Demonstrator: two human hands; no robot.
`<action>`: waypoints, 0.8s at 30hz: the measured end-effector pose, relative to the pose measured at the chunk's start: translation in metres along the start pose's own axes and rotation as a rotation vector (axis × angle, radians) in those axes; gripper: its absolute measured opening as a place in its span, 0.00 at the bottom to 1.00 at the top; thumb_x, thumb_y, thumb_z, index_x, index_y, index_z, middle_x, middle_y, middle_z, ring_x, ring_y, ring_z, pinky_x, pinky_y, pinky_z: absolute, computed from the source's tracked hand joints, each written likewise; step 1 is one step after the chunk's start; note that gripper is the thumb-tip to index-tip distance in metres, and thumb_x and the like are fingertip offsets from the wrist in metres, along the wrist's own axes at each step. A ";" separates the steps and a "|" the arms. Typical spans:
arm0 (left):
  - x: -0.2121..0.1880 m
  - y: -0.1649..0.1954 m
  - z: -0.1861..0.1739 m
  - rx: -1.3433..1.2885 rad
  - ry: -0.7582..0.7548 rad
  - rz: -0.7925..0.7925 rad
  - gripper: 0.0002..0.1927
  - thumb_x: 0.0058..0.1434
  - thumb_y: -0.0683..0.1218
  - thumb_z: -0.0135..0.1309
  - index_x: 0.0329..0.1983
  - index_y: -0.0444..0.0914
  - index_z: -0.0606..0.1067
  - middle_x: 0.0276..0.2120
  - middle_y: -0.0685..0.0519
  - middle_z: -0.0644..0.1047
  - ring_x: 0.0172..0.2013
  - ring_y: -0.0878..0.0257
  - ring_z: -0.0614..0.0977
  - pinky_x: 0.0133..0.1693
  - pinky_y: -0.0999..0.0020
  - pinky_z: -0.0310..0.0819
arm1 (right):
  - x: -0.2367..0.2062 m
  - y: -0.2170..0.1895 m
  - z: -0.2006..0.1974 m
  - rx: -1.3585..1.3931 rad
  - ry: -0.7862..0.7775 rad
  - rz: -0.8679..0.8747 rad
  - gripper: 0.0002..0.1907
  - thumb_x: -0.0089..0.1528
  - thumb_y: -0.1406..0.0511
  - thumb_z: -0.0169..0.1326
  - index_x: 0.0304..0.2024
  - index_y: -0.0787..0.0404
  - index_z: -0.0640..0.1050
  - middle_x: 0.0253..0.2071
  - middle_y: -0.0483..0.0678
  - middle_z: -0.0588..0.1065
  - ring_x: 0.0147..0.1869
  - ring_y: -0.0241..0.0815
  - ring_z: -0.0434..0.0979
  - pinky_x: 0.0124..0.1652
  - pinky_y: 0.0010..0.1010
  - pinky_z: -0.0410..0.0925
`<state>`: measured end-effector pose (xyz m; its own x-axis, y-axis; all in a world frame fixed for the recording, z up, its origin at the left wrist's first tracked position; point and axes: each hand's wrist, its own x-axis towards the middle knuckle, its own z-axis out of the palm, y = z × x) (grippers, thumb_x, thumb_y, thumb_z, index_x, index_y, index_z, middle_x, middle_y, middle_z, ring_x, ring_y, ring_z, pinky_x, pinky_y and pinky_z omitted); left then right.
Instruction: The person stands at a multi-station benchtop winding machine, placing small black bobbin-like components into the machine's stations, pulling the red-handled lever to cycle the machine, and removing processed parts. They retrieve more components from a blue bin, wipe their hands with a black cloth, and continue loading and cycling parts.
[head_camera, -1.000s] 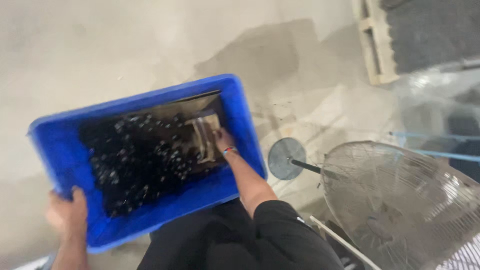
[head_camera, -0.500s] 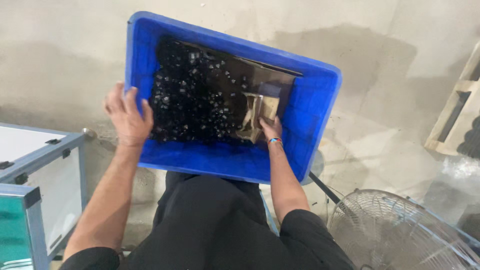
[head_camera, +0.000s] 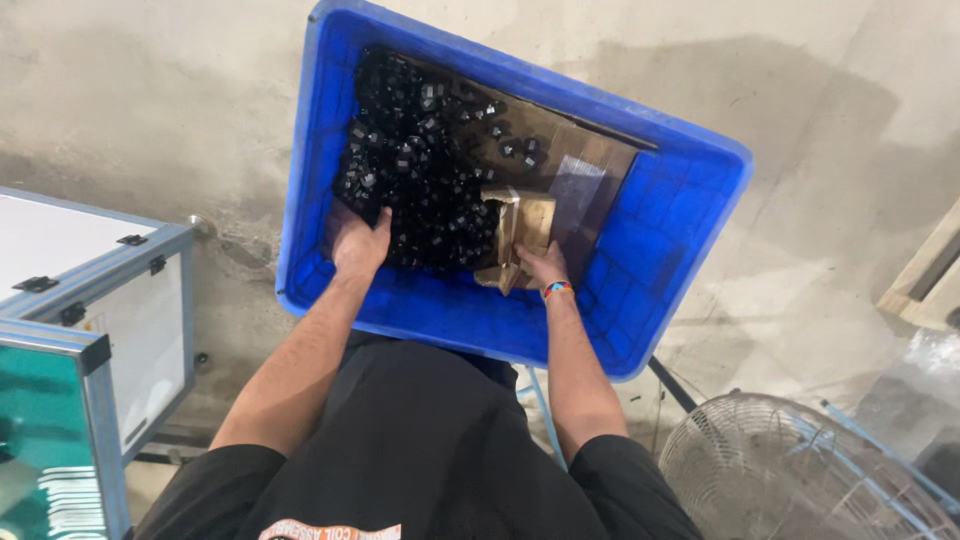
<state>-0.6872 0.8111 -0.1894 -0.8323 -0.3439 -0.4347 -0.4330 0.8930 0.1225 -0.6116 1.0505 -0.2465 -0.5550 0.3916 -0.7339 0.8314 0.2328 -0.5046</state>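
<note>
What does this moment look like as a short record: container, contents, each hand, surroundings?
container: blue plastic crate, tilted, in front of the person
contents: heap of small black parts on a brown cardboard liner
left hand: left hand inside the crate, resting on the black parts
right hand: right hand on a folded cardboard piece; grip cannot be made out
surroundings: concrete floor, metal-framed cabinet to the left, wire fan guard lower right
</note>
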 end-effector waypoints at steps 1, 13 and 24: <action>-0.001 -0.002 0.002 0.001 -0.077 -0.048 0.53 0.60 0.69 0.58 0.74 0.30 0.55 0.67 0.36 0.63 0.63 0.38 0.70 0.58 0.38 0.67 | 0.000 -0.002 0.002 0.161 -0.057 0.025 0.30 0.54 0.62 0.73 0.53 0.67 0.74 0.48 0.53 0.80 0.50 0.43 0.81 0.49 0.36 0.73; 0.022 0.001 0.060 -0.018 -0.157 -0.119 0.53 0.57 0.83 0.40 0.72 0.42 0.64 0.70 0.30 0.55 0.68 0.31 0.58 0.65 0.37 0.51 | 0.009 -0.008 0.016 0.246 -0.151 0.020 0.40 0.61 0.50 0.68 0.64 0.69 0.69 0.60 0.53 0.75 0.64 0.40 0.74 0.61 0.32 0.64; -0.001 0.033 0.084 -0.341 -0.176 -0.194 0.46 0.56 0.79 0.44 0.71 0.50 0.67 0.78 0.38 0.44 0.68 0.24 0.53 0.64 0.30 0.49 | 0.025 -0.022 0.028 0.212 -0.122 -0.207 0.37 0.57 0.43 0.63 0.53 0.67 0.81 0.49 0.53 0.82 0.51 0.43 0.81 0.50 0.35 0.71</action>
<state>-0.6717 0.8648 -0.2600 -0.6654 -0.4151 -0.6205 -0.6898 0.6596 0.2985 -0.6445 1.0301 -0.2673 -0.7216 0.2425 -0.6485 0.6836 0.1006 -0.7229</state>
